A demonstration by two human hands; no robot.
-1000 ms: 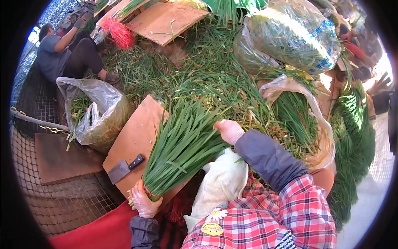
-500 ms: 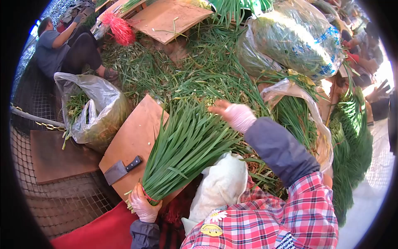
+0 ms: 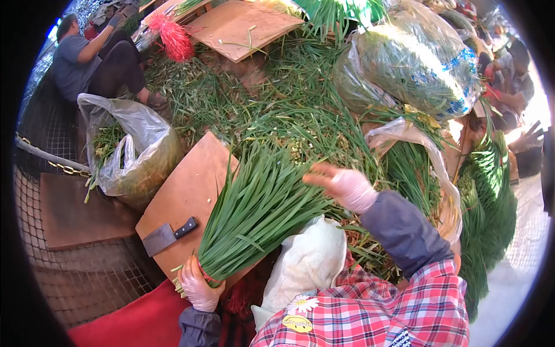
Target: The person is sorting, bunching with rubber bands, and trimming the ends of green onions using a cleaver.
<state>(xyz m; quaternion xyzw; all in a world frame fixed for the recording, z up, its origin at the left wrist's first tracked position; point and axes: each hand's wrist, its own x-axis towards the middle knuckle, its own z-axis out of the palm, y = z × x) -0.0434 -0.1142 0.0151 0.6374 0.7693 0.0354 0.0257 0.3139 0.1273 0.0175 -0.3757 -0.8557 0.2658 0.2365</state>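
My left hand (image 3: 198,284), in a pale glove, is wrapped round the base of a bundle of long green leaves (image 3: 260,202), near a red band. The bundle fans out up and to the right, over a wooden board (image 3: 191,179). My right hand (image 3: 342,184), gloved with the fingertips bare, is beside the leaf tips at the bundle's right; its fingers are stretched out and it holds nothing. A cleaver with a black handle (image 3: 186,227) lies on the board, left of the bundle.
An open plastic bag of greens (image 3: 141,168) stands at left, another (image 3: 454,196) at right. A large filled bag (image 3: 413,63) lies at upper right. Loose leaves (image 3: 300,75) cover the ground. A person (image 3: 81,63) sits at upper left; others are at the far right.
My right hand has moved a little to the right and down, away from the leaf tips. My left hand still grips the bundle's base in much the same place.
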